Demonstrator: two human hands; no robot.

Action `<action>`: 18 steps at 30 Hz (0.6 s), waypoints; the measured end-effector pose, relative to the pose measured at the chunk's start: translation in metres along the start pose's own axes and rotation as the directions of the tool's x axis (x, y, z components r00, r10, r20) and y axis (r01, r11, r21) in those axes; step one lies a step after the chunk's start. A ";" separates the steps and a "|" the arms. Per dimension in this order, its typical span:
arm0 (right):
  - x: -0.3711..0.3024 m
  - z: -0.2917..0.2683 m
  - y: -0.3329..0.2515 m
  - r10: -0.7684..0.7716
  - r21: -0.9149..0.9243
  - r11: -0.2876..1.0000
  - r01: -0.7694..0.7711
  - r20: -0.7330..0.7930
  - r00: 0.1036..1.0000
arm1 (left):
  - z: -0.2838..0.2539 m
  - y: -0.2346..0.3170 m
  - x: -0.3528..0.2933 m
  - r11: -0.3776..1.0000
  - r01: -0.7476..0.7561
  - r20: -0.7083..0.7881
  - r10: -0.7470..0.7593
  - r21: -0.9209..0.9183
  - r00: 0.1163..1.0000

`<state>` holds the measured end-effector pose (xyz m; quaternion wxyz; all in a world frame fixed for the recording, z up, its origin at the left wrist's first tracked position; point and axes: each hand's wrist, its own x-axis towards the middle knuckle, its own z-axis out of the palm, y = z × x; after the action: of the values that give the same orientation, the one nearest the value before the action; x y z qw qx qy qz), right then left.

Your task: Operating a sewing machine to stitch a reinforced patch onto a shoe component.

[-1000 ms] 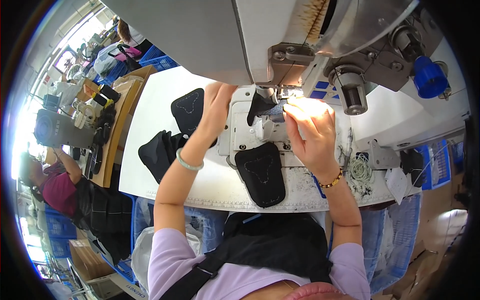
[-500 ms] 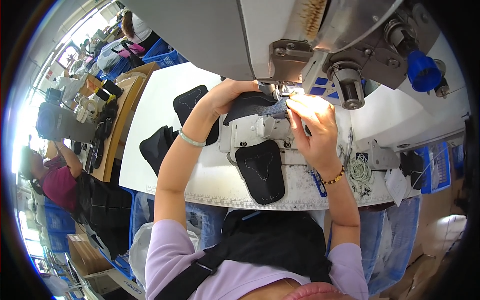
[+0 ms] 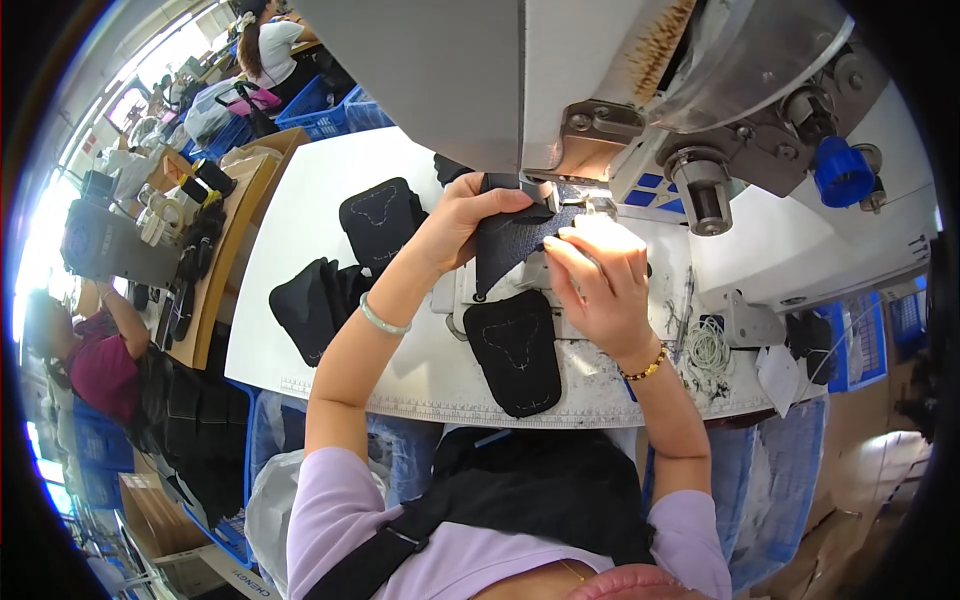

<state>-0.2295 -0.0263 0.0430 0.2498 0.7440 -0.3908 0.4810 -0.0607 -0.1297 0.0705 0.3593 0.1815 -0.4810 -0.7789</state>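
A dark fabric piece [image 3: 510, 248] with a speckled, textured face lies under the head of a sewing machine [image 3: 590, 150]. My left hand [image 3: 462, 220] is closed on its left side, thumb on top. At its right edge my right hand [image 3: 603, 275] pinches the fabric with fingertips close to the presser foot area, where bright light washes out detail. Directly in front of the machine bed lies a black rounded panel [image 3: 515, 355] marked with a white outline. A similar marked panel [image 3: 375, 225] rests left of my left forearm, near a stack of black pieces [image 3: 312, 305].
The white table [image 3: 270, 355] has a ruler strip along its near edge. A coil of pale cord [image 3: 708, 345] sits right of my right wrist. Blue crates [image 3: 860, 340] stand to the right. At left, a co-worker [image 3: 100, 360] sits by another machine [image 3: 120, 245].
The fabric has turned, its free end now hanging toward me with more textured face showing. My left thumb has come on top of it; my right hand has shifted slightly left and nearer me.
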 end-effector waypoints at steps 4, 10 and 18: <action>0.000 0.004 -0.001 -0.019 -0.109 0.994 0.018 -0.013 1.000 | 0.009 -0.002 -0.009 0.999 0.004 -0.073 -0.001 0.033 0.997; 0.001 -0.003 -0.003 -0.041 0.006 0.999 0.041 0.076 0.996 | 0.023 -0.001 -0.025 1.000 -0.029 -0.102 0.028 -0.009 0.994; 0.005 -0.006 0.000 -0.040 0.025 0.999 0.039 0.053 0.998 | 0.017 -0.009 -0.028 0.999 0.036 -0.132 -0.036 -0.001 0.991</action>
<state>-0.2311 -0.0234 0.0500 0.2398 0.7670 -0.3768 0.4607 -0.0557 -0.0962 0.0684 0.3762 0.2417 -0.4532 -0.7712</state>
